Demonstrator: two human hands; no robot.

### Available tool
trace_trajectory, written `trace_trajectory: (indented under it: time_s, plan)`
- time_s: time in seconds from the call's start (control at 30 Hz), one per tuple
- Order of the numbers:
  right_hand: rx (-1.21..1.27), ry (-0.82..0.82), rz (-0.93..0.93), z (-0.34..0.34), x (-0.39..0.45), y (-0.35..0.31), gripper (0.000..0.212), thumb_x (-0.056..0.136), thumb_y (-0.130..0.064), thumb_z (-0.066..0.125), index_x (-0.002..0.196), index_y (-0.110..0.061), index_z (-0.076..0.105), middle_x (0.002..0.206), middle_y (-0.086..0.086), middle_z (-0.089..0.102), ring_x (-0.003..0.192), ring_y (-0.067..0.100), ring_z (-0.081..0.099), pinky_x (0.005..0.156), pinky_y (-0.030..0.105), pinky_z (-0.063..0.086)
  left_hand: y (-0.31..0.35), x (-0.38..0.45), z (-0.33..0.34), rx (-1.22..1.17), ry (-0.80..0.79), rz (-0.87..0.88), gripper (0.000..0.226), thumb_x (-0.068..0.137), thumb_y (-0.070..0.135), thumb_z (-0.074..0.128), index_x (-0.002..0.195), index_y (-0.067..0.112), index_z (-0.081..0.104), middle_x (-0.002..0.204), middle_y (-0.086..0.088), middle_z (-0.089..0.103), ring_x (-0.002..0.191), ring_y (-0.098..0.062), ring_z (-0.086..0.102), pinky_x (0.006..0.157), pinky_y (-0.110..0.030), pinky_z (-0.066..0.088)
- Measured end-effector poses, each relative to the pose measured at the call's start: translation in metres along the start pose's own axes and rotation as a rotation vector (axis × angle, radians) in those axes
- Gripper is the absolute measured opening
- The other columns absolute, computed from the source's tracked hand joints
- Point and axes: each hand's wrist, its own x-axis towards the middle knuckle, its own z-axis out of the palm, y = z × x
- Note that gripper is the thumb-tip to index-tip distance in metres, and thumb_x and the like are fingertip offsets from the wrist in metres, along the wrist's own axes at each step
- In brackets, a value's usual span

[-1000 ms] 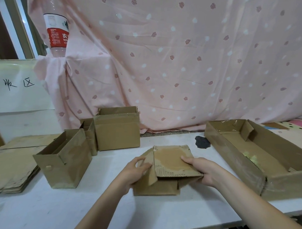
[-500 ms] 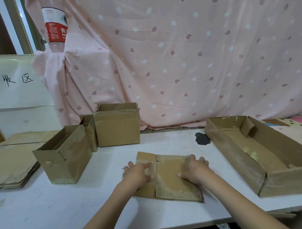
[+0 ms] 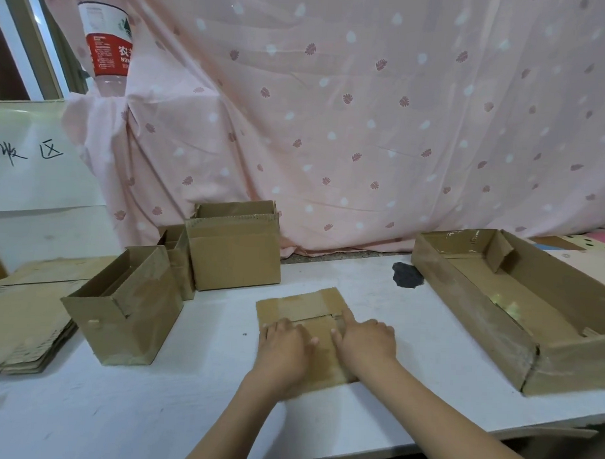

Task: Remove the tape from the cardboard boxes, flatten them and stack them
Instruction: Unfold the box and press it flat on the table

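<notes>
Flattened brown cardboard box (image 3: 300,306) laid flat on the white table, pressed under both hands, three open-topped boxes (image 3: 126,312) stood upright to its left, a stack of flattened boxes (image 3: 13,325) piled at far left, long shallow box (image 3: 518,305) set to the right.

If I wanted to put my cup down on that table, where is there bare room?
Bare white table lies along the near edge, left of the arms, and between the flattened box and the long tray box. The left is crowded: three open boxes and the flat cardboard stack.
</notes>
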Motion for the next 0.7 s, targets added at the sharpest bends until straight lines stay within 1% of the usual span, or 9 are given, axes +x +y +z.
trace_trajectory:
  time_s: [0.13, 0.2, 0.27, 0.33, 0.4, 0.43, 0.5, 0.57, 0.7]
  plan:
    - [0.028, 0.013, 0.039, 0.004, -0.006, -0.020, 0.046, 0.104, -0.044, 0.031, 0.143, -0.018, 0.035, 0.134, 0.014, 0.047, 0.124, 0.030, 0.042, 0.101, 0.040, 0.031, -0.016, 0.002, 0.009, 0.076, -0.047, 0.044, 0.060, 0.104, 0.052, 0.018, 0.157, 0.024, 0.013, 0.166, -0.009, 0.002, 0.153, -0.027, 0.000, 0.122, -0.048, -0.002]
    - [0.093, 0.069, -0.007, 0.009, 0.005, -0.023, 0.054, 0.105, -0.044, 0.030, 0.151, -0.016, 0.027, 0.148, 0.017, 0.033, 0.138, 0.033, 0.029, 0.115, 0.043, 0.022, -0.019, 0.001, 0.011, 0.078, 0.036, 0.061, 0.059, 0.105, 0.049, 0.017, 0.158, 0.023, 0.012, 0.166, -0.008, 0.004, 0.152, -0.022, 0.001, 0.122, -0.044, -0.001]
    - [0.201, 0.083, -0.113, 0.016, 0.017, -0.027, 0.058, 0.107, -0.041, 0.023, 0.157, -0.012, 0.018, 0.163, 0.017, 0.018, 0.152, 0.030, 0.011, 0.124, 0.041, 0.002, -0.018, 0.000, 0.013, 0.113, 0.104, 0.049, 0.063, 0.103, 0.049, 0.012, 0.158, 0.019, 0.016, 0.165, -0.007, 0.009, 0.151, -0.020, 0.005, 0.122, -0.040, 0.003]
    - [0.246, 0.080, -0.197, 0.022, 0.025, -0.032, 0.059, 0.108, -0.039, 0.016, 0.158, -0.007, 0.018, 0.166, 0.012, 0.014, 0.155, 0.023, 0.005, 0.124, 0.035, -0.007, -0.015, -0.001, 0.017, 0.111, 0.131, 0.029, 0.085, 0.087, 0.055, -0.008, 0.158, 0.016, 0.016, 0.165, -0.006, 0.011, 0.151, -0.018, 0.007, 0.121, -0.038, 0.004]
    - [0.256, 0.064, -0.239, 0.025, 0.025, -0.035, 0.064, 0.108, -0.044, 0.013, 0.157, -0.004, 0.019, 0.166, 0.011, 0.016, 0.154, 0.020, 0.007, 0.125, 0.033, -0.006, -0.015, 0.000, 0.020, 0.086, 0.107, 0.028, 0.098, 0.075, 0.054, -0.018, 0.158, 0.012, 0.011, 0.166, -0.006, 0.007, 0.152, -0.018, 0.002, 0.123, -0.038, -0.001]
    - [0.252, 0.054, -0.259, 0.025, 0.026, -0.034, 0.066, 0.107, -0.046, 0.013, 0.158, -0.005, 0.019, 0.166, 0.010, 0.016, 0.154, 0.020, 0.007, 0.125, 0.032, -0.006, -0.016, 0.002, 0.019, 0.073, 0.084, 0.037, 0.092, 0.081, 0.053, -0.015, 0.158, 0.011, 0.009, 0.166, -0.006, 0.004, 0.153, -0.017, -0.001, 0.123, -0.038, -0.004]
    - [0.241, 0.021, -0.306, 0.027, 0.027, -0.029, 0.067, 0.107, -0.048, 0.015, 0.158, -0.006, 0.017, 0.166, 0.010, 0.014, 0.154, 0.019, 0.006, 0.124, 0.031, -0.005, -0.023, 0.007, 0.015, 0.066, 0.026, 0.062, 0.073, 0.099, 0.051, 0.005, 0.158, 0.009, 0.007, 0.167, -0.005, 0.002, 0.153, -0.017, -0.002, 0.123, -0.039, -0.007]
    - [0.225, 0.017, -0.334, 0.028, 0.030, -0.024, 0.068, 0.106, -0.050, 0.018, 0.159, -0.007, 0.016, 0.167, 0.008, 0.013, 0.155, 0.018, 0.005, 0.124, 0.030, -0.004, -0.030, 0.013, 0.011, 0.090, 0.030, 0.086, 0.067, 0.104, 0.050, 0.016, 0.158, 0.010, 0.012, 0.167, -0.003, 0.007, 0.153, -0.018, 0.004, 0.123, -0.041, -0.003]
    - [0.172, 0.030, -0.359, 0.026, 0.032, -0.026, 0.063, 0.107, -0.043, 0.018, 0.159, -0.008, 0.016, 0.167, 0.007, 0.014, 0.154, 0.017, 0.006, 0.124, 0.030, -0.005, -0.032, 0.008, 0.019, 0.106, 0.124, 0.091, 0.090, 0.084, 0.057, -0.012, 0.158, 0.014, 0.012, 0.166, -0.002, 0.008, 0.153, -0.017, 0.003, 0.122, -0.034, -0.008]
